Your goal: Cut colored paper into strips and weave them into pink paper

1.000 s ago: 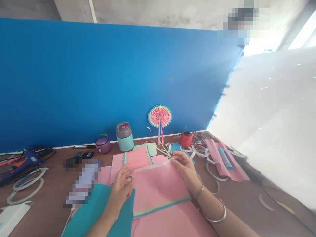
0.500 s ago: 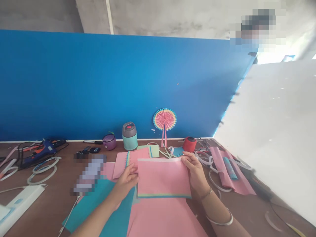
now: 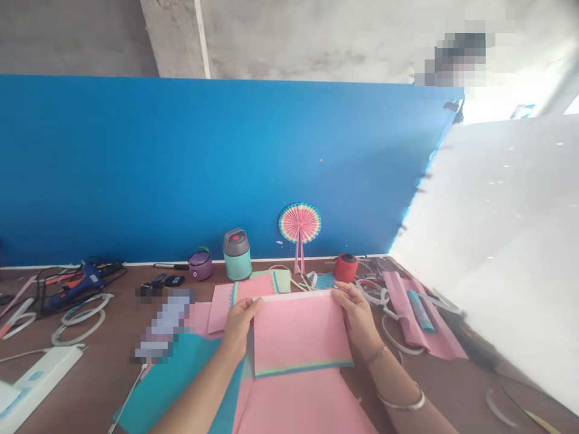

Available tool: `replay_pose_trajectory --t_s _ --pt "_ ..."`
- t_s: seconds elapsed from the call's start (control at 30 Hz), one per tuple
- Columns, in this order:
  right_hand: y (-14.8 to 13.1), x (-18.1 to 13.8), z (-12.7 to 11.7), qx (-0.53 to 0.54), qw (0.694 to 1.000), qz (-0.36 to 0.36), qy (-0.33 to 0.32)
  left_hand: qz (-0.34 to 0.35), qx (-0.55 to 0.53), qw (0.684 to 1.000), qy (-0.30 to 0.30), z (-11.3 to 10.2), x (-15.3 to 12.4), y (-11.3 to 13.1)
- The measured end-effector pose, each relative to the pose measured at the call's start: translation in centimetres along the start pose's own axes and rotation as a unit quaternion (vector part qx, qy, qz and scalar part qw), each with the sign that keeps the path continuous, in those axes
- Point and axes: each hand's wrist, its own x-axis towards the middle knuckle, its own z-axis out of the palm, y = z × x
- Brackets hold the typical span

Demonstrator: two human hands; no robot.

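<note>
A pink sheet of paper [image 3: 301, 334] with green and blue strips along its lower edge and a pale strip along the top is held up before me. My left hand [image 3: 239, 325] pinches its upper left corner between thumb and fingers. At the upper right corner, my right hand [image 3: 355, 310] grips it the same way, a bracelet and a bangle on that wrist. Beneath lies a larger pink sheet [image 3: 303, 404], overlapping a teal sheet [image 3: 181, 380] on the left. Behind my left hand rests a pink paper piece with coloured, notched edges [image 3: 221, 304].
A round pleated paper fan [image 3: 300, 223] stands against the blue partition [image 3: 181, 163]. Near it are a mint flask [image 3: 237, 262], a purple pot [image 3: 199, 265] and a red cylinder [image 3: 346, 267]. Left lie a glue gun [image 3: 88, 280] and power strip [image 3: 43, 383]; right, a glue stick [image 3: 420, 310].
My left hand has closed on the sheet's upper left corner, having been open beside its left edge. My right hand keeps its grip. The sheet's lower edge is slightly lower and tilted.
</note>
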Motion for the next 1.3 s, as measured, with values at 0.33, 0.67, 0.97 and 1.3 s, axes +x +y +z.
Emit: replay_pose_trajectory --t_s 0.33,0.67,0.97,1.3 --pt "0.8 0.1 -0.3 -0.129 0.99 -0.059 0.02 0.039 0.052 0.998 -0.002 -0.5 -0.8 -0.6" --pt "-0.8 -3.4 3.8 -0.557 0.714 -0.372 -0.203 0.185 0.196 0.962 -0.04 -0.3 -1.2 -0.2" --pt "-2.3 -3.8 3.8 -0.549 0.73 -0.329 -0.24 0.256 0.21 0.943 -0.03 -0.7 -1.2 0.0" --pt "-0.8 -1.0 0.9 -0.616 0.691 -0.323 -0.197 0.117 0.112 0.985 0.064 -1.1 -0.4 -0.6"
